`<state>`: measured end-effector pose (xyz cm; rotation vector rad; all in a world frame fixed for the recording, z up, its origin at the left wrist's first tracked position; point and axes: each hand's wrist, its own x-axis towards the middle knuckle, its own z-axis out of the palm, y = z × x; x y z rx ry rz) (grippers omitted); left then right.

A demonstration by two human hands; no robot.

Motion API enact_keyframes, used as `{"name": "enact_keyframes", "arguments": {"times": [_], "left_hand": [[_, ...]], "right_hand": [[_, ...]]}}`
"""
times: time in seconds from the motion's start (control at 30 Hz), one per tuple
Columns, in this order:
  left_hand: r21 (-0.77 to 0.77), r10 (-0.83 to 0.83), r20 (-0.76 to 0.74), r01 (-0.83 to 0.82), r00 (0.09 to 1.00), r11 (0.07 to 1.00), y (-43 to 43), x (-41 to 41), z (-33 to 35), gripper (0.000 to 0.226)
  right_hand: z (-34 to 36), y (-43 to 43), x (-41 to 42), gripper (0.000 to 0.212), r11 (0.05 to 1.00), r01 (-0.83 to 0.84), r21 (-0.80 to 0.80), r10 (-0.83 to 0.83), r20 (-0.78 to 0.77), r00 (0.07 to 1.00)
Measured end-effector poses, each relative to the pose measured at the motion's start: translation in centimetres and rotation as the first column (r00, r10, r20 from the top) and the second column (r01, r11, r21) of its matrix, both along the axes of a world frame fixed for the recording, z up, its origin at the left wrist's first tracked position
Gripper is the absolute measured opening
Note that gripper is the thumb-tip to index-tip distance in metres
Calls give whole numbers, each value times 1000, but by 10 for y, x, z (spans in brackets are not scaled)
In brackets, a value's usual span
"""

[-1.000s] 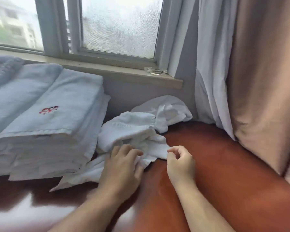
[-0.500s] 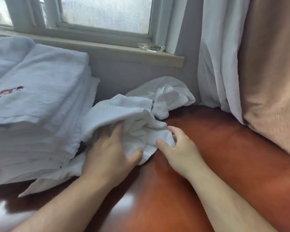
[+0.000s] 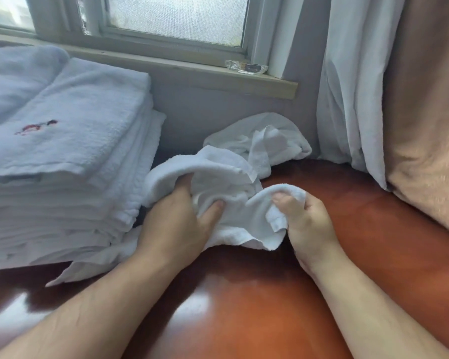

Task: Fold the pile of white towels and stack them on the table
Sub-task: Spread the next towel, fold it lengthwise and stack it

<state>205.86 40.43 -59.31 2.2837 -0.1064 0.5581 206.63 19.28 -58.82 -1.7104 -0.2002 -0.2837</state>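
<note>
Polished red-brown wood makes up the table (image 3: 244, 294), glossy with window glare, set against a grey wall under a window (image 3: 176, 19) with frosted glass. On the sill (image 3: 166, 71) rests a small clear glass dish (image 3: 245, 66). A white curtain (image 3: 347, 81) and a tan drape (image 3: 425, 112) hang at the right. At the left stands a tall stack (image 3: 62, 182) of folded white towels, the top one bearing a small red mark. Just beside it lies a crumpled towel (image 3: 233, 211), part of a loose pile (image 3: 259, 141) that reaches back to the wall. The left hand (image 3: 174, 224) grips a bunch of that towel, fingers buried in the cloth. The right hand (image 3: 306, 221) pinches its raised edge with curled fingers.
</note>
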Motion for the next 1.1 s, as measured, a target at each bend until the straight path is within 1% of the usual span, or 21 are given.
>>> {"name": "enact_keyframes", "arguments": {"times": [0.1,0.2,0.23,0.27,0.3,0.33,0.37,0.43,0.47,0.53,0.63,0.67,0.7,0.77,0.8,0.83,0.9,0.97,1.0,1.03,1.1], "left_hand": [[16,-120,-37,120,992,993,-4,-6,6,75],[-11,-164,-6,164,986,986,-8,-12,4,69],[-75,-138,42,141,990,987,-8,-13,2,65],[-171,-101,108,119,989,978,-7,-12,1,58],[-252,-66,157,104,985,962,-6,-11,1,49],[-292,-40,194,97,980,952,-5,-10,1,46],[-284,-17,210,78,978,956,-4,-9,2,56],[-217,-7,209,54,978,975,-2,-4,0,75],[-187,-10,193,47,981,981,-2,-2,-1,83],[-132,-36,136,54,990,990,-2,-2,-2,101],[-108,-87,64,93,994,990,-3,-4,0,122],[-121,-102,38,106,994,987,-3,-5,0,126],[-136,-111,3,110,994,985,-2,-6,2,129],[-130,-100,-55,92,993,987,-2,-6,3,134],[-114,-88,-73,79,993,990,-1,-6,3,135],[-100,-82,-87,74,993,992,-1,-6,3,137],[-88,-74,-101,65,992,994,0,-5,2,138],[-107,-42,-83,33,996,994,3,-4,0,131],[-143,-23,-62,14,998,990,4,-2,-2,121],[-198,-14,-35,7,999,980,5,-1,-4,107],[-321,-44,28,51,999,946,6,0,-6,73]], "right_hand": [[1,3,-3,22,998,-52,39,54,-68,996],[2,0,-4,47,999,35,-2,-35,-131,991],[3,0,-3,55,996,83,-22,-85,-155,984],[5,0,-3,58,992,112,-56,-120,-168,978],[7,0,-3,52,988,116,-103,-132,-168,977],[8,-1,-4,43,984,97,-151,-121,-164,979],[10,-2,-4,39,977,58,-205,-93,-165,982],[10,-4,-5,45,938,-18,-347,-51,-189,981],[10,-4,-5,47,906,-41,-422,-45,-192,980],[10,-3,-7,40,855,-93,-510,-7,-190,982],[15,1,-11,20,838,-166,-519,64,-208,976],[16,0,-11,21,850,-182,-495,85,-213,973],[19,0,-11,30,873,-190,-449,99,-218,971],[19,0,-10,50,921,-131,-368,52,-216,975],[17,-2,-9,51,918,-73,-389,-4,-194,981],[15,-3,-8,45,889,-13,-457,-58,-142,988],[10,-4,-8,17,797,45,-602,-107,-67,992],[6,-2,-8,39,735,7,-678,-48,-41,998],[6,-1,-8,49,725,-14,-689,-5,-26,1000],[6,0,-8,56,730,-24,-683,24,-10,1000],[10,1,-9,63,802,-59,-594,68,-9,998]]}}
